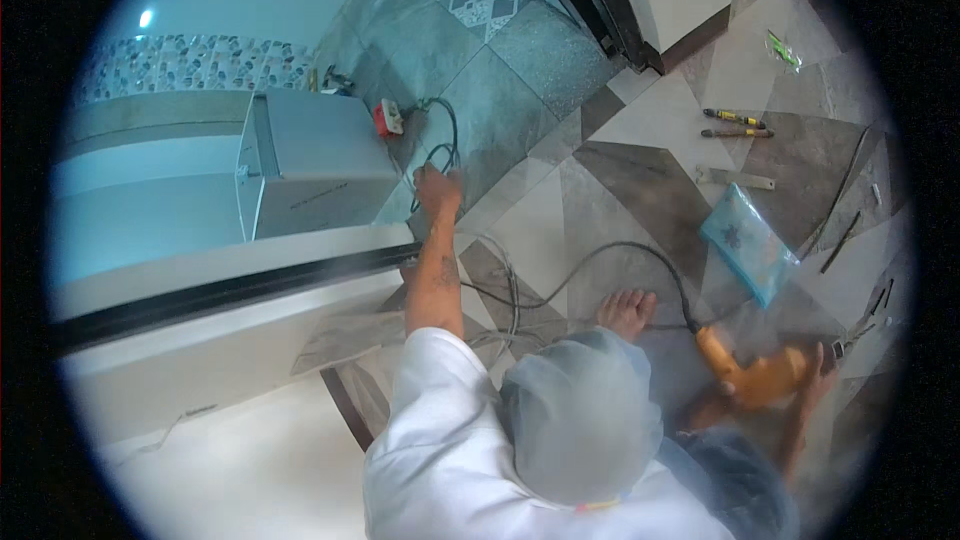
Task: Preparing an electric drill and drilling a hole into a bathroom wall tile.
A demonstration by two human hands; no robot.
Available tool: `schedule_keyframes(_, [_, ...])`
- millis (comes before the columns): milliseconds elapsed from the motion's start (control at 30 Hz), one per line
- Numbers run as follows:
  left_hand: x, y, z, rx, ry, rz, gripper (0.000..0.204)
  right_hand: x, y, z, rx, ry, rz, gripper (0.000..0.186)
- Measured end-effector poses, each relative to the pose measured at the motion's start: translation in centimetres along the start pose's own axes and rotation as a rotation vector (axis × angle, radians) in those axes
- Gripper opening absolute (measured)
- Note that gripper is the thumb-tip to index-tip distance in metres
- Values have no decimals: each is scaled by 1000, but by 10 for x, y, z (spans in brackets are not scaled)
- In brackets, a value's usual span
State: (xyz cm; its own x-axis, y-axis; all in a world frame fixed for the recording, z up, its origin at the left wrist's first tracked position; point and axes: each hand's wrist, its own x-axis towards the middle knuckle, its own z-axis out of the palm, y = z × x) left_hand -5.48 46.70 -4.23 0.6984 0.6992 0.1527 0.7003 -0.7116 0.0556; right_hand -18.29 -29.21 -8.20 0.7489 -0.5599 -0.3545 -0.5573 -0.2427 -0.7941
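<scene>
Dark cable (456, 128) and orange drill (772, 380) in hand
My left grip (438, 190) clenches the cable near a red-and-white plug (388, 118); my right grip (822, 372) grasps the drill's front.

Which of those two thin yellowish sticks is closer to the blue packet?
The lower, brownish stick; the yellow-and-black stick lies farther from the blue plastic packet.

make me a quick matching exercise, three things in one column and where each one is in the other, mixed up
1. orange corded power tool
2. light-blue flat plastic packet
3. small red-and-white block

A. just right of the large grey rectangular box
B. against a person's bare hand
C. on the patterned tile floor, beside a flat grey strip

Pairs: 1-B, 2-C, 3-A
</scene>
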Motion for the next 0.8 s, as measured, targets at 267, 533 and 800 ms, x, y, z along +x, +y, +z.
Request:
schedule_keyframes(267, [80,36,65,97,-297,-49,63,-26,-52,-41,-327,177,-89,66])
schedule_keyframes(533, [47,35,62,51,-419,189,34,-29,-98,-31,-409,160,-116,52])
schedule_keyframes(800, [-32,-5,-34,122,-337,484,26,-64,-109,-11,-344,41,51,52])
